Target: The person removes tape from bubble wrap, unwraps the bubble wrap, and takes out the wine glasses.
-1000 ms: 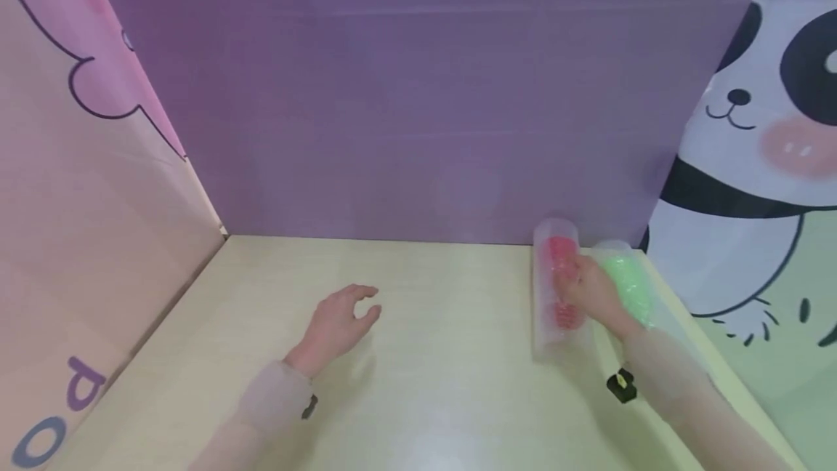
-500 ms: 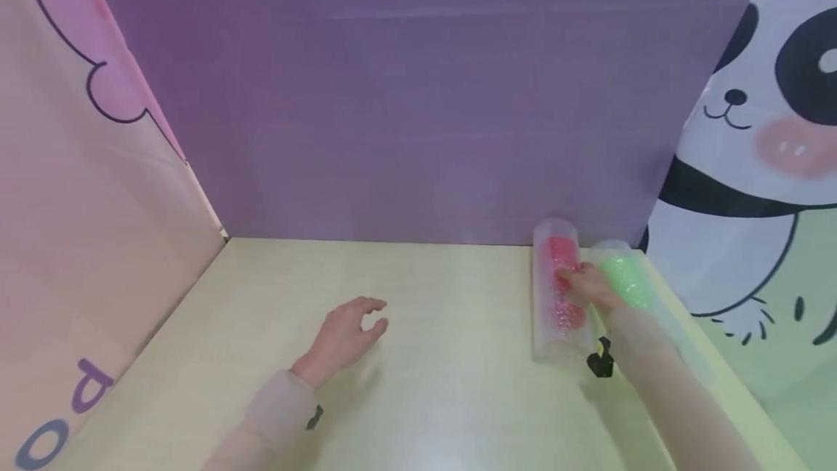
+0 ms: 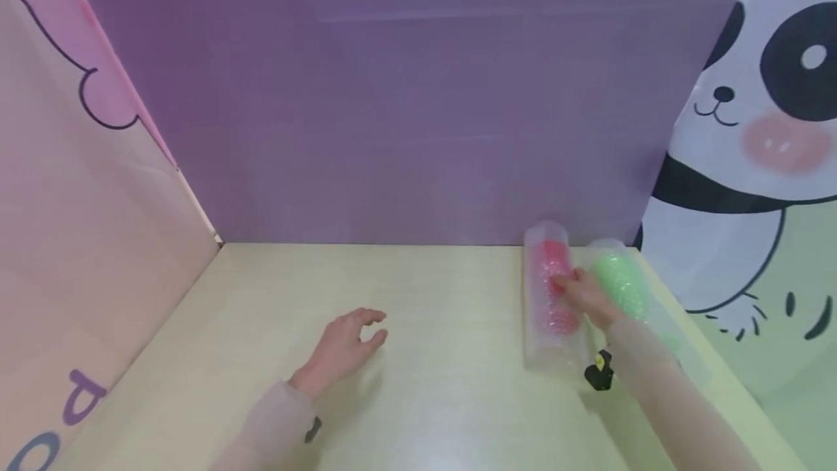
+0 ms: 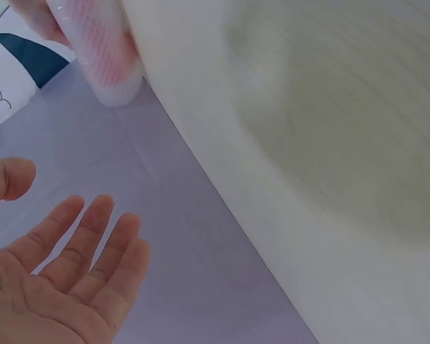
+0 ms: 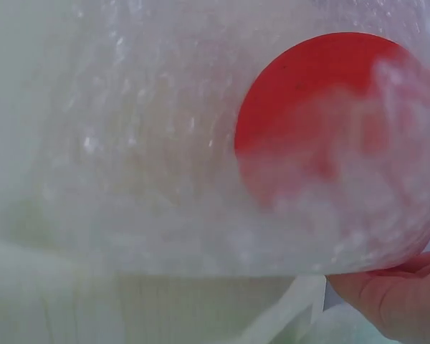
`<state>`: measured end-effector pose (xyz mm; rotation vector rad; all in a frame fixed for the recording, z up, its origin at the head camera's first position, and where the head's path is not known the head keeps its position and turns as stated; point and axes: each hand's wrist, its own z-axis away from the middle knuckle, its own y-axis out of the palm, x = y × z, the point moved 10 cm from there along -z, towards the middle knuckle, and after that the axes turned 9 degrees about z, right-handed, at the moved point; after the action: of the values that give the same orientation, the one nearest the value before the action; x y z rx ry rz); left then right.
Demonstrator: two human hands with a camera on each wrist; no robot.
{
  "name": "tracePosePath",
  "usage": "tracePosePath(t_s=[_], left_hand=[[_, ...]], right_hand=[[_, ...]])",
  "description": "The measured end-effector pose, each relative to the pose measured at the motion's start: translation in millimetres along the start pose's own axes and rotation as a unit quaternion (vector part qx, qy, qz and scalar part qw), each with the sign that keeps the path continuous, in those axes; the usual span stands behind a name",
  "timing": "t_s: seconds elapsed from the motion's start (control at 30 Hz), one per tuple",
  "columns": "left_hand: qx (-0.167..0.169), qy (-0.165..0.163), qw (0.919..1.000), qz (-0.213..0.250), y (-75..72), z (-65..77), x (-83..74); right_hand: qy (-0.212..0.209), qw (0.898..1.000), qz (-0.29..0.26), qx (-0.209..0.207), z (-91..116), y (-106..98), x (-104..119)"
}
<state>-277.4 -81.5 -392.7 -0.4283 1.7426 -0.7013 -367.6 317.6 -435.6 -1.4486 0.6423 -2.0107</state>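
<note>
A long roll of clear bubble wrap (image 3: 539,340) with something red inside stands at the back right of the table, by the purple wall. My right hand (image 3: 588,300) grips it from its right side, fingertips over the red part. Close up in the right wrist view, a round red end (image 5: 308,93) shows through the plastic, and my right hand (image 5: 408,297) lies along the lower edge. To the left, my left hand (image 3: 343,347) hovers over the table with fingers loosely bent and holds nothing; its palm and spread fingers (image 4: 122,265) show in the left wrist view.
A second bubble-wrapped roll with green contents (image 3: 617,282) lies just right of the red one, partly behind my right arm. The purple wall (image 3: 418,129) closes the pale table (image 3: 425,296) at the back. Printed side panels stand left and right, with a panda (image 3: 785,137) on the right.
My right hand has slid from the top of the red roll to its right side, the wrist drawn inward. My left hand has come slightly nearer to me. Both rolls stay in place.
</note>
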Motion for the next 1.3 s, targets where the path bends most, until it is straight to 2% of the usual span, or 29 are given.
tracePosePath(t_s=[0.2, 0.33, 0.77, 0.93, 1.03, 1.1, 1.2, 1.3], left_hand=[[0.015, -0.003, 0.9999, -0.005, 7.2, 3.7, 0.2], [0.033, 0.007, 0.9994, -0.001, 15.1, 5.8, -2.2], [0.085, 0.033, 0.9957, 0.018, 35.6, 14.4, -17.5], [0.099, 0.024, 0.9944, 0.029, 40.3, 14.2, -21.2], [0.106, 0.008, 0.9925, 0.06, 43.4, 8.0, -20.8], [0.116, 0.002, 0.9886, 0.097, 49.1, -0.4, -20.7], [0.136, -0.012, 0.9757, 0.171, 64.8, -18.4, -22.1], [0.153, -0.035, 0.9611, 0.227, 87.5, -40.6, -26.7]], right_hand=[[0.011, 1.0, -0.006, 0.019, 6.5, 18.3, 5.1], [0.02, 0.999, -0.017, 0.03, 12.4, 30.4, 9.6], [-0.038, 0.998, -0.022, 0.041, 28.0, 62.3, 33.8], [-0.044, 0.997, -0.03, 0.049, 32.7, 74.3, 40.2], [-0.052, 0.997, -0.029, 0.053, 33.5, 76.1, 43.5], [-0.06, 0.996, -0.029, 0.054, 33.3, 74.2, 45.0], [-0.078, 0.995, -0.051, 0.047, 32.6, 67.4, 47.6], [-0.1, 0.991, -0.074, 0.04, 31.6, 61.0, 50.1]])
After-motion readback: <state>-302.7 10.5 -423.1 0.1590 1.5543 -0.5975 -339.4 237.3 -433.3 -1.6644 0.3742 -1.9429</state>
